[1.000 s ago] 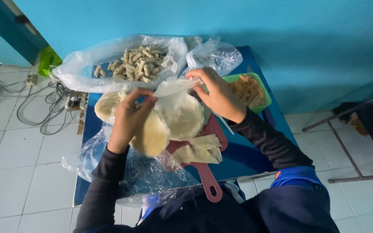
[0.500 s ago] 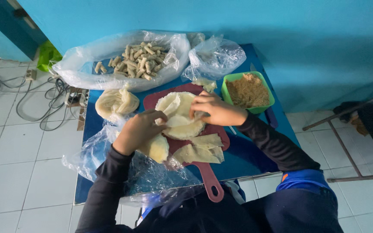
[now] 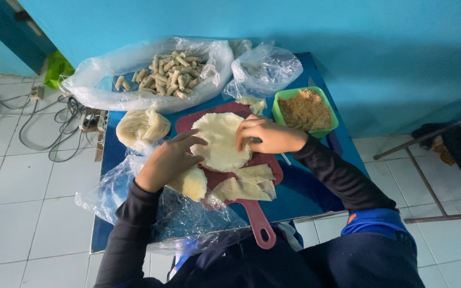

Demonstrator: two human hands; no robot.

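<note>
Blue wall behind, white tiled floor around a small blue table (image 3: pixel 305 194) with cables on the floor off its left edge. Biggest container: a wide clear plastic bag (image 3: pixel 108 80) spread open along the table's far edge, holding a pile of pale rolled sticks (image 3: pixel 169 72). Second clear bag (image 3: pixel 265 66) at the far right corner, crumpled, contents cannot tell. More clear plastic sheeting (image 3: pixel 113 186) hangs over the near left corner. Red cutting board (image 3: pixel 265 162) sits mid-table, handle pointing to the near edge. On it lies a round pale wrapper sheet (image 3: pixel 220 141), flat, toward the board's far half. Green square tub (image 3: pixel 279 109) just beside the board's right far side, filled with brown crumbs (image 3: pixel 306 109). Bundle of folded wrappers (image 3: pixel 142 128) on the table left of the board. Loose wrapper pieces (image 3: pixel 249 184) on the board's near part, another pale piece (image 3: pixel 190 184) at its left edge. Left hand (image 3: pixel 169 160) open, fingers spread, fingertips touching the sheet's left rim, gripping nothing. Right hand (image 3: pixel 265 136) curled, fingers bent down pressing on the sheet's right rim; whether it pinches the edge cannot tell.
</note>
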